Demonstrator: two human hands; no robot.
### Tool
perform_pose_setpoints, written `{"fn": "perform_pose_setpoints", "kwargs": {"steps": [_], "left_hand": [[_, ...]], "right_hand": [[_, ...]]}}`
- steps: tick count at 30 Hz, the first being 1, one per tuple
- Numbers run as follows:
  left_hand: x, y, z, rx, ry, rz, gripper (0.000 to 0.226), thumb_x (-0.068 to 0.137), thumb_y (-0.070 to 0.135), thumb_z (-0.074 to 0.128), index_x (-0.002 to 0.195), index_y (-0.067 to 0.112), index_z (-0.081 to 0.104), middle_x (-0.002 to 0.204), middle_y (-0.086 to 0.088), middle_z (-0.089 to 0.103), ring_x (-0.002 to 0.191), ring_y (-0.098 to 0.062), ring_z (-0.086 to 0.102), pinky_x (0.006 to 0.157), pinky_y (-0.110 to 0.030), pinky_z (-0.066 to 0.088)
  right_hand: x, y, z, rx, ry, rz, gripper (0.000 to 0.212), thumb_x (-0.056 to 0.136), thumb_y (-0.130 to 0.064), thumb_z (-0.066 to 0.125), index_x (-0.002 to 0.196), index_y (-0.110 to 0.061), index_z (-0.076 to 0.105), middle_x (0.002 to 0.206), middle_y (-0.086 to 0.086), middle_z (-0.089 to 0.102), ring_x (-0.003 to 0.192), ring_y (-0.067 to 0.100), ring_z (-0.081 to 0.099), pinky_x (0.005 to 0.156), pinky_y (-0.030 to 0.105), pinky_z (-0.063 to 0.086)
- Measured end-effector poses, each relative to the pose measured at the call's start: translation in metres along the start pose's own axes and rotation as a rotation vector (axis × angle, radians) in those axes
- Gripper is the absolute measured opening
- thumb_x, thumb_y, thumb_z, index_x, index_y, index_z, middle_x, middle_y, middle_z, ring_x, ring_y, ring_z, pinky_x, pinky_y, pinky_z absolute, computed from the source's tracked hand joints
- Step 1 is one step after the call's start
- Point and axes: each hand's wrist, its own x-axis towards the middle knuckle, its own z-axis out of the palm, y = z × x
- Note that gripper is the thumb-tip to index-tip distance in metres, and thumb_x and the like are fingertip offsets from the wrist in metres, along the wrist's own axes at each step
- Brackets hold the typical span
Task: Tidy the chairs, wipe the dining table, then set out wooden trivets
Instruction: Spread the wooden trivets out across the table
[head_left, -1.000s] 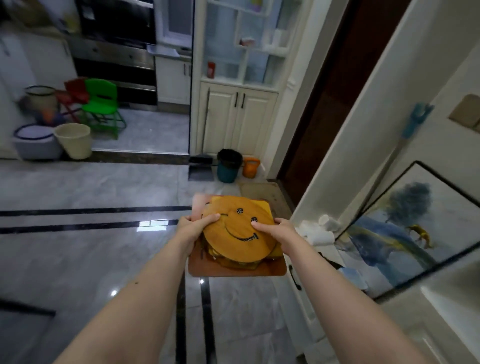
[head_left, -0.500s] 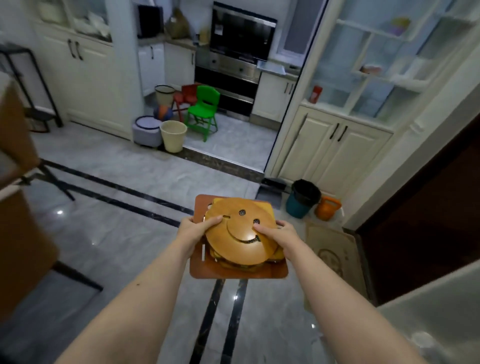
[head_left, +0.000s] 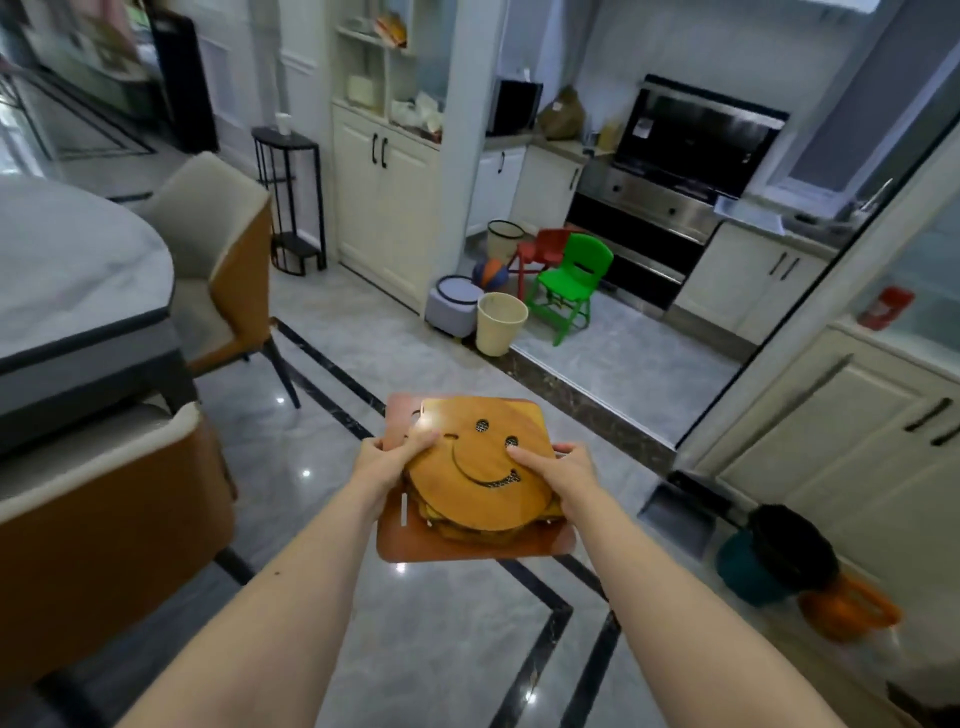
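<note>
Pretty dim, cool indoor light overall, with a bluish-grey cast laid over everything. Small white ceiling-light glints are reflected in the glossy floor (head_left: 441, 649), so the light seems to be coming from overhead. Shadows are kept soft and faint. Strong wide-angle distortion is seen at the edges: the cabinet (head_left: 852, 441) on the right and the dining table (head_left: 78, 291) on the left are bent and stretched. Soft smearing is noticed toward the corners, and the far background looks slightly mushy, while the centre is rendered fairly sharp.
</note>
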Motion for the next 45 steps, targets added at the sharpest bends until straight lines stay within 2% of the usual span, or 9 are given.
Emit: {"fn": "perform_pose_setpoints", "kwargs": {"steps": [3, 8, 12, 15, 18, 22, 29, 37, 45], "left_hand": [[0.053, 0.034, -0.013, -0.025, 0.062, -0.011, 0.101, 0.053, 0.056, 0.085, 0.132, 0.010, 0.041, 0.122, -0.010, 0.056, 0.103, -0.028, 0.058, 0.090, -0.044, 0.050], [0.120, 0.091, -0.032, -0.085, 0.117, -0.001, 0.089, 0.063, 0.062, 0.076, 0.127, 0.009, 0.044, 0.116, -0.010, 0.058, 0.090, -0.022, 0.059, 0.067, -0.034, 0.048], [0.171, 0.122, -0.046, -0.168, 0.168, -0.014, 0.078, 0.082, 0.067, 0.053, 0.132, 0.007, 0.048, 0.129, -0.014, 0.056, 0.110, -0.031, 0.057, 0.097, -0.048, 0.047], [0.210, 0.142, -0.053, -0.157, 0.235, -0.002, 0.056, 0.093, 0.059, 0.041, 0.118, 0.011, 0.058, 0.118, -0.010, 0.062, 0.099, -0.028, 0.059, 0.090, -0.042, 0.047], [0.259, 0.165, -0.063, -0.153, 0.390, 0.023, 0.050, 0.099, 0.045, 0.038, 0.129, 0.008, 0.052, 0.116, -0.010, 0.060, 0.093, -0.025, 0.057, 0.082, -0.037, 0.043], [0.306, 0.195, -0.076, -0.181, 0.530, 0.017, 0.042, 0.102, 0.033, 0.036, 0.127, 0.004, 0.055, 0.122, -0.016, 0.060, 0.107, -0.032, 0.057, 0.089, -0.041, 0.045], [0.353, 0.231, -0.123, -0.267, 0.797, 0.045, 0.039, 0.103, 0.031, 0.034, 0.125, 0.007, 0.057, 0.110, -0.011, 0.060, 0.098, -0.027, 0.056, 0.087, -0.039, 0.042], [0.405, 0.263, -0.234, -0.323, 1.040, 0.079, 0.038, 0.103, 0.029, 0.034, 0.070, 0.017, 0.049, 0.074, -0.002, 0.050, 0.072, -0.019, 0.048, 0.073, -0.032, 0.039], [0.475, 0.318, -0.333, -0.363, 1.158, 0.122, 0.029, 0.103, 0.026, 0.034, 0.101, 0.012, 0.059, 0.088, -0.005, 0.054, 0.073, -0.016, 0.050, 0.069, -0.029, 0.037]], "right_hand": [[0.052, -0.036, 0.031, -0.042, -0.031, 0.016, 0.082, 0.053, -0.040, 0.093, 0.115, -0.015, 0.046, 0.116, 0.005, 0.055, 0.101, 0.022, 0.057, 0.078, 0.037, 0.053], [0.122, -0.094, 0.078, -0.075, -0.076, 0.011, 0.083, 0.051, -0.044, 0.092, 0.116, -0.018, 0.048, 0.119, 0.006, 0.055, 0.107, 0.024, 0.056, 0.089, 0.041, 0.052], [0.175, -0.136, 0.112, -0.128, -0.129, -0.013, 0.083, 0.050, -0.044, 0.092, 0.118, -0.017, 0.052, 0.122, 0.006, 0.055, 0.110, 0.025, 0.055, 0.091, 0.043, 0.051], [0.217, -0.164, 0.139, -0.163, -0.188, -0.031, 0.084, 0.053, -0.043, 0.091, 0.122, -0.016, 0.052, 0.123, 0.005, 0.054, 0.113, 0.026, 0.053, 0.096, 0.045, 0.049], [0.266, -0.196, 0.172, -0.199, -0.291, -0.056, 0.078, 0.057, -0.042, 0.090, 0.120, -0.015, 0.053, 0.122, 0.006, 0.056, 0.110, 0.025, 0.054, 0.091, 0.041, 0.049], [0.321, -0.244, 0.215, -0.282, -0.427, -0.085, 0.073, 0.058, -0.041, 0.089, 0.116, -0.013, 0.056, 0.122, 0.009, 0.060, 0.107, 0.025, 0.057, 0.092, 0.041, 0.051], [0.373, -0.313, 0.316, -0.387, -0.622, -0.143, 0.083, 0.058, -0.043, 0.089, 0.126, -0.011, 0.053, 0.123, 0.010, 0.060, 0.111, 0.029, 0.058, 0.096, 0.045, 0.050], [0.400, -0.361, 0.468, -0.459, -0.815, -0.188, 0.085, 0.064, -0.042, 0.086, 0.131, -0.010, 0.047, 0.129, 0.010, 0.056, 0.117, 0.030, 0.055, 0.097, 0.043, 0.049], [0.433, -0.427, 0.613, -0.547, -0.884, -0.288, 0.083, 0.066, -0.048, 0.082, 0.130, -0.012, 0.046, 0.129, 0.008, 0.055, 0.117, 0.028, 0.054, 0.093, 0.041, 0.048]]}}
